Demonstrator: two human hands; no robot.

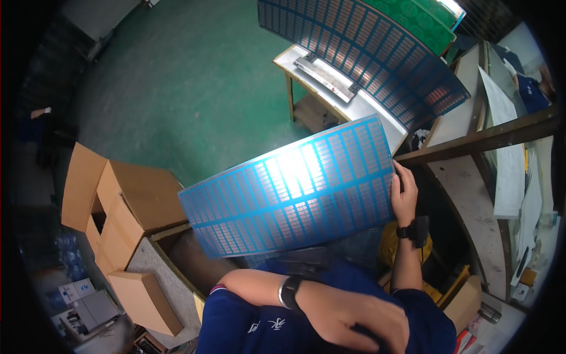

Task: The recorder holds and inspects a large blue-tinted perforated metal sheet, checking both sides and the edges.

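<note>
A large rectangular circuit board panel [289,194], blue with rows of small coppery strips, is tilted in front of me, with bright glare on its middle. My right hand [404,193] grips its right edge, fingers closed round the rim. My left arm bends across my body. My left hand [368,315] is low in front of my chest, away from the panel; its fingers are blurred and partly out of sight. A similar panel [365,50] stands beyond, above a white-topped table [377,109] bearing a metal bar fixture [324,78].
At left, an open cardboard box [141,194] stands beside a smaller carton [144,302]. A wooden frame [483,141] with hanging papers [501,159] borders the right. Green sheets [407,20] lie behind the far panel. Green floor [171,88] spreads at upper left.
</note>
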